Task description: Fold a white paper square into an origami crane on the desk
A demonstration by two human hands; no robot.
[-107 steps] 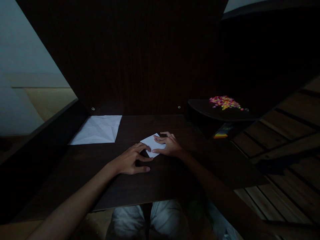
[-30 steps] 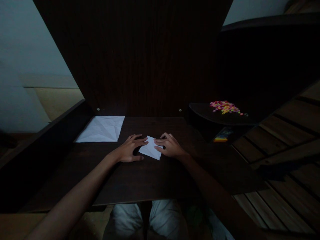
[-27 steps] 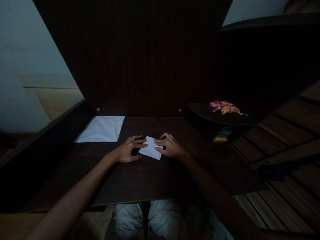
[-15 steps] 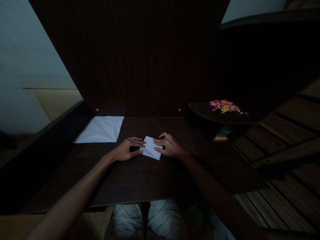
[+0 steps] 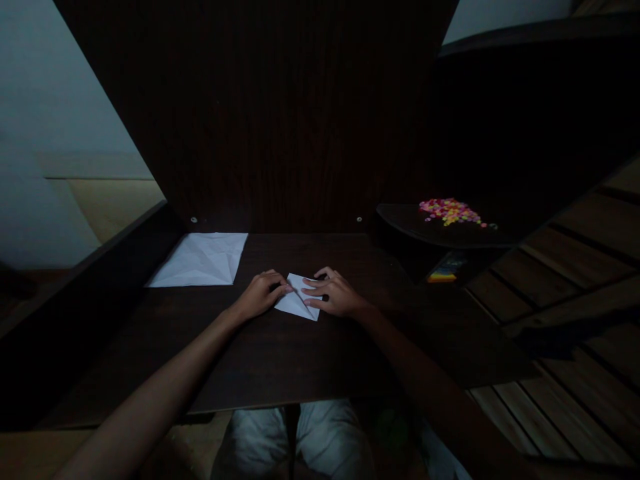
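Observation:
A small folded white paper [image 5: 296,305] lies on the dark wooden desk between my hands, with a diagonal gap showing across it where a flap is lifted. My left hand [image 5: 261,293] pinches the flap at the paper's left side between thumb and fingers. From the right, my right hand [image 5: 336,293] rests on the paper with its fingers spread, pressing the right half against the desk. Its fingertips lie beside the diagonal edge.
A larger creased white sheet [image 5: 203,260] lies at the desk's back left. On the curved corner shelf [image 5: 410,223] at right sits a pile of small colourful pieces [image 5: 450,211]. Below that shelf is a small box with a yellow and orange edge [image 5: 442,277]. A tall dark panel [image 5: 270,120] closes off the back.
My left hand has gone from lying flat on the paper to pinching its flap, which has opened along a diagonal. My right hand has shifted slightly and stays on the paper.

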